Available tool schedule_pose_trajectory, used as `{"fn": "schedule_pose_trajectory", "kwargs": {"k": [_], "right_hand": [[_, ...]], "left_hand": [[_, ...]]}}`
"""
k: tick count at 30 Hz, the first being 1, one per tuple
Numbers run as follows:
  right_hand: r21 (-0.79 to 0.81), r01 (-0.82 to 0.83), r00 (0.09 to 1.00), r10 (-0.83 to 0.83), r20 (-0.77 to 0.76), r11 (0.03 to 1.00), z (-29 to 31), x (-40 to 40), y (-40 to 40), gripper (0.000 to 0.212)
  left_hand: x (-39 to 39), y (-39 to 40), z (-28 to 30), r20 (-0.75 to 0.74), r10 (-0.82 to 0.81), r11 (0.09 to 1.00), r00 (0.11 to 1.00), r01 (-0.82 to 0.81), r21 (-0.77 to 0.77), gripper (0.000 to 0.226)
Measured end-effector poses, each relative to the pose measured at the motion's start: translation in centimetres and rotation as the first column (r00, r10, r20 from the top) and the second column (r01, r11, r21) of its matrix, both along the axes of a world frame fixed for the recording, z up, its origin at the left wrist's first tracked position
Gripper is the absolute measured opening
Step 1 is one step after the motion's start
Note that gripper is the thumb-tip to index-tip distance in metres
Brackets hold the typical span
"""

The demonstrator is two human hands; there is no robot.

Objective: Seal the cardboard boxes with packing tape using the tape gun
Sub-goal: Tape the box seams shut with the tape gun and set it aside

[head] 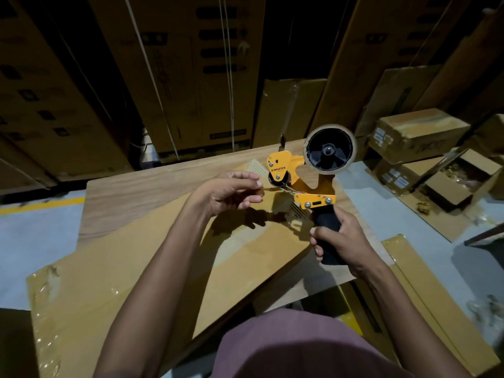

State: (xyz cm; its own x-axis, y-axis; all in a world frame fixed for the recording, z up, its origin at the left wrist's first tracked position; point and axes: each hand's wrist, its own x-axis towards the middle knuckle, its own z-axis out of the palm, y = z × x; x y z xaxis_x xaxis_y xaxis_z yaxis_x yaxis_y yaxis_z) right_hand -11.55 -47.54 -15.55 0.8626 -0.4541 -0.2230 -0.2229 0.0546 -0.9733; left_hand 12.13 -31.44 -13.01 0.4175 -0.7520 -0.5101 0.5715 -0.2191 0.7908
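The right hand is wrapped tight round the black handle of the tape gun, holding it upright above the wooden table; the handle's lower end sticks out below the fingers, and most of its middle is hidden by them. The left hand, just left of the gun's roller, pinches the loose end of the tape between thumb and fingertips. That strip is thin and glinting, hard to follow where it runs into the gun's mouth. The gun's body is orange, with a printed brand word on the plate over the roller.

Under both hands, a flattened cardboard box lies across the table, its near-left corner shiny with clear tape and its near edge cut off by a mauve garment at the bottom of the view. The hands' shadows fall on it, blurring what lies directly below the gun. Another cardboard piece runs off to the right of the table.

Atop the gun, the tape roll sits on a black hub. Right of the table, beyond it, small boxes are stacked on the floor, one open with unclear contents. Behind the table, tall cartons stand in near darkness, their printing unreadable.
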Motion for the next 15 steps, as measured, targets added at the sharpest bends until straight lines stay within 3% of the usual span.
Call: {"fn": "schedule_pose_trajectory", "kwargs": {"k": [10,15], "right_hand": [[-0.008,-0.03,0.999,0.03,-0.043,1.0,-0.5,1.3,-2.4,0.018],[-0.088,-0.058,0.998,0.054,-0.04,0.994,-0.8,2.7,-3.9,0.018]], "left_hand": [[1.6,-1.5,-0.6,0.106,-0.1,0.99,0.989,0.088,0.113,0.024],[2.4,-3.2,-0.7,0.193,-0.047,0.985,0.98,0.013,0.175,0.023]]}}
